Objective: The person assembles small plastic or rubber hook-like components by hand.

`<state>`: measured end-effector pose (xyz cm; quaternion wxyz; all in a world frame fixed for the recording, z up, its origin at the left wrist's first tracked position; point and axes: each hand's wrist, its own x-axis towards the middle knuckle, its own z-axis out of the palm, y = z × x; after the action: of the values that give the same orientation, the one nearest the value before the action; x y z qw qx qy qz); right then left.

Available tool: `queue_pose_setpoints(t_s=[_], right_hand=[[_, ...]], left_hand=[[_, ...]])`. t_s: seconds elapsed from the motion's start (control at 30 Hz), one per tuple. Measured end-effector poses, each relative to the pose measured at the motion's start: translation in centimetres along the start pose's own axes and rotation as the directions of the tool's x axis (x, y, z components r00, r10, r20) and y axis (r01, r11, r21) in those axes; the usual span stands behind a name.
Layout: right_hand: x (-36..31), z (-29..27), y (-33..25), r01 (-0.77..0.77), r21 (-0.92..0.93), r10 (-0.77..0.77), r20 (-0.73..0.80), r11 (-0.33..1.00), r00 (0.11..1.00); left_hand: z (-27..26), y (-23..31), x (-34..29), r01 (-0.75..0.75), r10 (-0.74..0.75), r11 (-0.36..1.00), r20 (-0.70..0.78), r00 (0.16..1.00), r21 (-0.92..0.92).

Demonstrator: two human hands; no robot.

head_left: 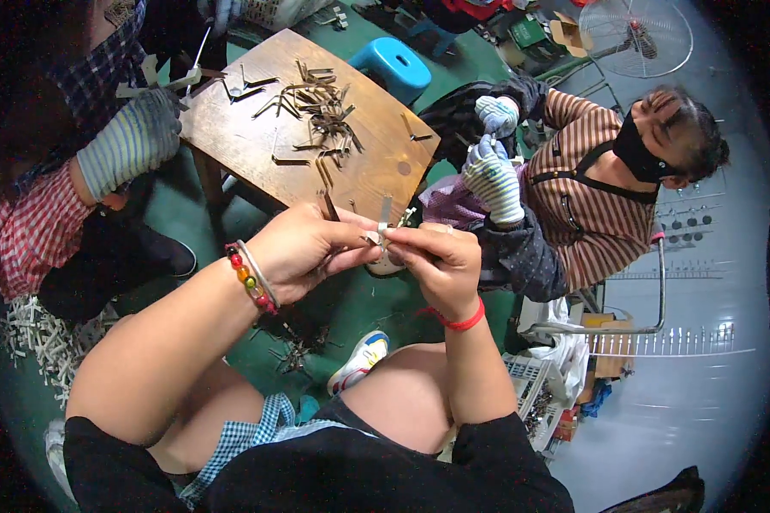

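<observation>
My left hand (316,246) and my right hand (439,258) meet in front of the table's near corner, fingers pinched together. Between their fingertips is a small pale metal strip (386,211), standing up from the pinch. A thin dark bent metal piece (328,206) sticks up beside my left index finger; whether the hand grips it cannot be made out. Just beyond my hands, the wooden table (231,128) carries a loose heap of bent metal pieces (321,115). My fingers cover the lower end of the strip.
A co-worker in striped gloves (494,175) handles a small part at the right. Another gloved hand (133,141) holds a pale part at the left. A blue stool (392,68) stands behind the table. White parts (47,350) lie piled at lower left; a fan (637,38) stands far right.
</observation>
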<state>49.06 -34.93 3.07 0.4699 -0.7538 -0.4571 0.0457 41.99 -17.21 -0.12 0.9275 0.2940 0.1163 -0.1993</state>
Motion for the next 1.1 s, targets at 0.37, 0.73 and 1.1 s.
queue_pose_setpoints(t_s=[0.37,0.73,1.1], right_hand=[[0.0,1.1,0.4,0.166,-0.259,-0.177,-0.023,0.952,0.984],[0.6,2.3,6.1,-0.246,-0.516,0.23,-0.097,0.82,0.968],[0.3,0.6,4.5,-0.663,0.687,0.754,0.257,0.298,0.605]], left_hand=[[-0.5,0.1,0.2,0.061,-0.063,0.979,-0.004,0.998,-0.193],[-0.7,0.5,0.7,-0.18,0.2,0.979,-0.268,0.942,0.095],[-1.3,0.5,1.0,-0.135,0.154,0.986,-0.246,0.957,0.094]])
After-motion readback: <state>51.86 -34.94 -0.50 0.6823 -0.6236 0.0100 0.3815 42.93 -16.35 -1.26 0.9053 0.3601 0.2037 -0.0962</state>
